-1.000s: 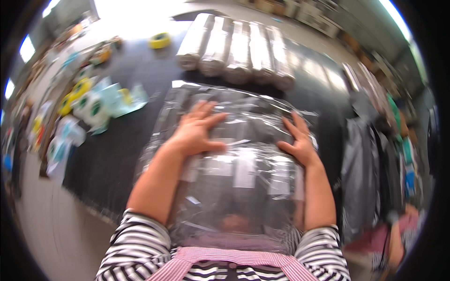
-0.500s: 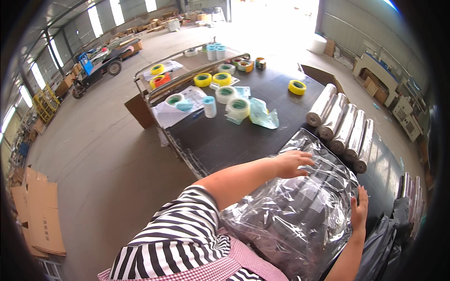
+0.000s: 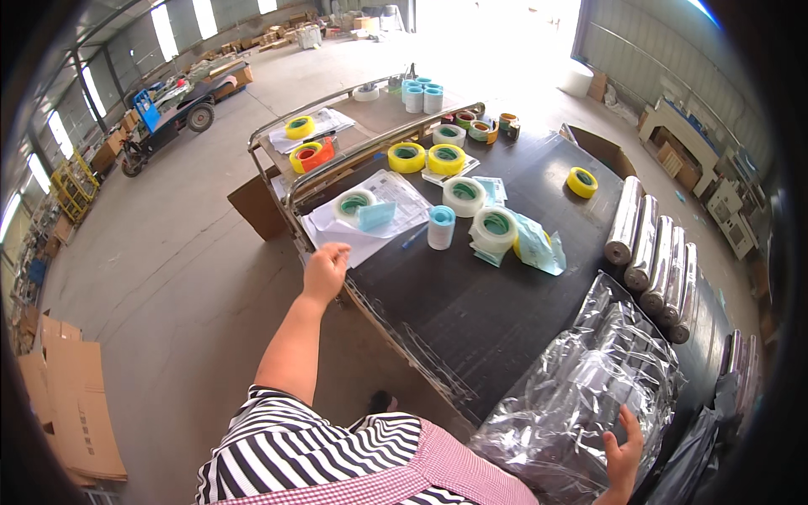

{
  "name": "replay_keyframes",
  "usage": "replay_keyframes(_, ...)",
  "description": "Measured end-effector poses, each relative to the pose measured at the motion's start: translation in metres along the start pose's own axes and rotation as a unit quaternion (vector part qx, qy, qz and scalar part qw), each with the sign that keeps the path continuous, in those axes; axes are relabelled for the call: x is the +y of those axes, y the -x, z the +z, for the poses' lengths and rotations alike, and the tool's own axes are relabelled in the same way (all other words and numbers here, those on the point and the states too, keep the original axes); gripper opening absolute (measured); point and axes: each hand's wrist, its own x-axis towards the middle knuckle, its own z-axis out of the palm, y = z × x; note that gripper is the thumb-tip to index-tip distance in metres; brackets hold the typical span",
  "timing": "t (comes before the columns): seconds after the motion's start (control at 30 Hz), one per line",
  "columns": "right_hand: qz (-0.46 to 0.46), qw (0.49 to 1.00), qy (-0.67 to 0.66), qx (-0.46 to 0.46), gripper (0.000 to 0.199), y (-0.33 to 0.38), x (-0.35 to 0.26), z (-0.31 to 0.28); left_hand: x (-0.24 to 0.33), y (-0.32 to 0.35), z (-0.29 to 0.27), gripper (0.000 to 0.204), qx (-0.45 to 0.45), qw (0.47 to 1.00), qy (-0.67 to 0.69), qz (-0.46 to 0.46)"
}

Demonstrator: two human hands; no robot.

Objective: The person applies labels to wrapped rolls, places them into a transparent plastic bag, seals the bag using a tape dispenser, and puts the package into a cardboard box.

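My left hand is raised beside the table's left edge, near the corner of the white papers. Its fingers are curled in, and nothing shows in them. A clear tape roll with a light-blue flap lies on those papers. At the lower right, a crinkled clear plastic bag with dark contents covers the near end of the black tabletop. Over the bag's right part is my right hand, fingers apart and holding nothing. Whether its palm touches the plastic I cannot tell.
Several wrapped silvery rolls lie side by side beyond the bag. Yellow tape rolls, clear tape rolls and a pale-blue label roll stand across the table. A metal rail runs along its far left. Flattened cardboard leans at the lower left.
My left hand has left the plastic bag and swung left to the papers. The right hand stays by the bag, now over its surface. The view has shifted left, so the table appears farther right.
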Motion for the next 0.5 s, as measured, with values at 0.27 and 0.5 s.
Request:
replay_keyframes(0.27,-0.21,0.953,-0.095,-0.197,0.051,-0.136,-0.217,0.188,-0.084,-0.151,0.045,0.026,-0.026,0.995,-0.064,0.075)
replay_keyframes(0.5,-0.164,0.949,-0.161,-0.217,0.041,-0.263,-0.295,0.4,-0.081,-0.14,0.071,0.064,-0.247,0.922,-0.297,0.014)
